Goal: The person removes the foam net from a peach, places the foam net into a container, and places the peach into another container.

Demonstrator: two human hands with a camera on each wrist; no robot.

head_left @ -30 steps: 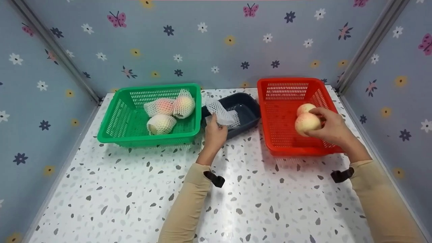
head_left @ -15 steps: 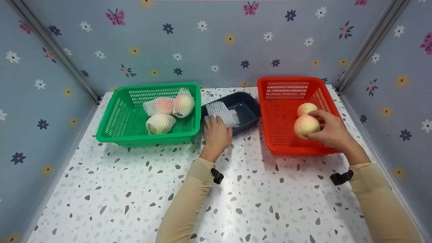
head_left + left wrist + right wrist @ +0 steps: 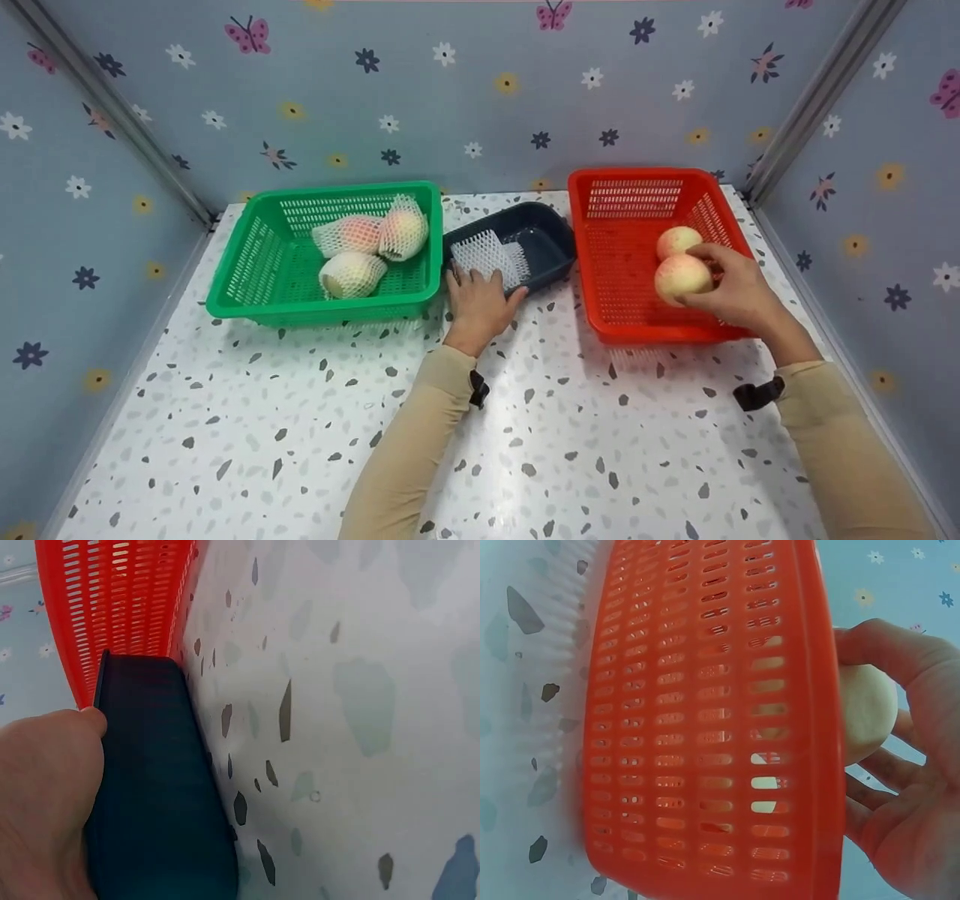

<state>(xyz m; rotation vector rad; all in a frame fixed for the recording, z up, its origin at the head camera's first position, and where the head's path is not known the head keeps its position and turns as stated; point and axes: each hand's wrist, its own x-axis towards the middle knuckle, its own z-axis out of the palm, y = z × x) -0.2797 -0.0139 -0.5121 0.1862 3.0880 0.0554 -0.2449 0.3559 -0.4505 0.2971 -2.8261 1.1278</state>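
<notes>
My right hand (image 3: 739,291) holds a bare peach (image 3: 682,280) inside the red basket (image 3: 617,332), thumb and fingers round its right side. Another bare peach (image 3: 679,241) lies just behind it. The red basket wall hides part of the held peach (image 3: 866,712) in the right wrist view. At the small dark blue tray (image 3: 551,229), my left hand (image 3: 481,306) lies over the front rim, its fingers extended onto white foam fruit nets (image 3: 484,255). In the left wrist view, its thumb (image 3: 94,720) rests at the tray rim; the other fingertips are hidden there.
At left stands a green basket (image 3: 322,309) with several peaches in foam nets, one of them a netted peach (image 3: 352,274). The dark tray sits between both baskets. A patterned back wall (image 3: 450,90) rises behind the speckled table (image 3: 555,442).
My left hand has let go of the foam net, which dropped into the dark tray, and its fingers have spread over the nets. My right hand with the peach has barely moved.
</notes>
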